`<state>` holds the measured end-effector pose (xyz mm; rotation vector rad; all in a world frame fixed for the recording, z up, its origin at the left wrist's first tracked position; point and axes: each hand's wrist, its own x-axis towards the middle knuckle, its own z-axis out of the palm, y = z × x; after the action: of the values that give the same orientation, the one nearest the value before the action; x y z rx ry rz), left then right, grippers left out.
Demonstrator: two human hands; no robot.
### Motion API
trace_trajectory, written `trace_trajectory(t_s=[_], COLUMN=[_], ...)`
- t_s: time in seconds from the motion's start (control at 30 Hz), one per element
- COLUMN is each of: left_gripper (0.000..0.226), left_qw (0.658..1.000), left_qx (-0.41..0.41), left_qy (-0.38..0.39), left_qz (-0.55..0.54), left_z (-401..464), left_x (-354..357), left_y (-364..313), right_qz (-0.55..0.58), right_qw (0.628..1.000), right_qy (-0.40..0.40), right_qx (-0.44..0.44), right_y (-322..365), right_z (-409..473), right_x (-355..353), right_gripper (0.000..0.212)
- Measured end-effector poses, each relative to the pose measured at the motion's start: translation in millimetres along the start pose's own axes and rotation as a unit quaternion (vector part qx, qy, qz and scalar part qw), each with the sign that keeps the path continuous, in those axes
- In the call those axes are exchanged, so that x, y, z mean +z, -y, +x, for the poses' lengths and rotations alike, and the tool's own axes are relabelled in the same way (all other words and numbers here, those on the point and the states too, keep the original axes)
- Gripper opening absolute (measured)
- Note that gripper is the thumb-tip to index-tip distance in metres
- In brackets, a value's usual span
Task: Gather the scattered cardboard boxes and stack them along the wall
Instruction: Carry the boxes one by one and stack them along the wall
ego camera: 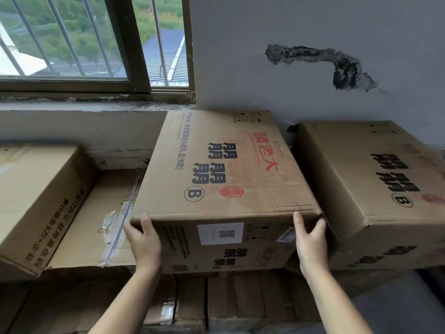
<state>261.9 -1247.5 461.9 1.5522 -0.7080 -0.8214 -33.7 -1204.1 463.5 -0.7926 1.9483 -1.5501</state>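
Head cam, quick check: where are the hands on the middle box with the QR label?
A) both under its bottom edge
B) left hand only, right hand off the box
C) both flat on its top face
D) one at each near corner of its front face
D: the left hand holds the near-left corner and the right hand the near-right corner of the middle box, either side of the QR label.

a barred window (91,39) (roofs and greenery outside) sits beside a white wall (301,25) with a gouged patch (337,66).
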Motion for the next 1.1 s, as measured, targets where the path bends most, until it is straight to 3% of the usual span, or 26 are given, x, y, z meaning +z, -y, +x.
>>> trace_trajectory(t_s=[0.4, 0.6, 0.77, 0.97, 1.1], left_gripper=[0.005, 0.017, 0.049, 0.05, 0.046], left_qw=[0.999, 1.0, 1.0, 0.999, 0.994], left_qx=[0.015, 0.012, 0.008, 0.025, 0.081], left_qy=[-0.027, -0.007, -0.007, 0.018, 0.074], left_qz=[-0.022, 0.004, 0.017, 0.017, 0.029], left_z=[10.2, 8.5, 7.0, -13.8, -51.9], left_x=[-5.7, -6.7, -19.7, -43.9, -63.4], left_y=[-7.5, -4.9, -3.7, -5.9, -9.7], right_qz=[0.007, -0.008, -0.01, 0.016, 0.051], right_qw=[1.0, 1.0, 1.0, 0.999, 0.991], right_qy=[-0.008, 0.007, 0.015, 0.052, 0.12], right_qx=[-0.008, -0.003, -0.001, -0.004, -0.014], right_y=[6.8, 4.0, -2.4, -11.9, -16.7], right_z=[-20.2, -18.7, -23.1, -34.9, -61.1], right_x=[9.2, 2.9, -3.8, -24.4, -48.2], right_gripper=[0.057, 0.056, 0.061, 0.058, 0.054])
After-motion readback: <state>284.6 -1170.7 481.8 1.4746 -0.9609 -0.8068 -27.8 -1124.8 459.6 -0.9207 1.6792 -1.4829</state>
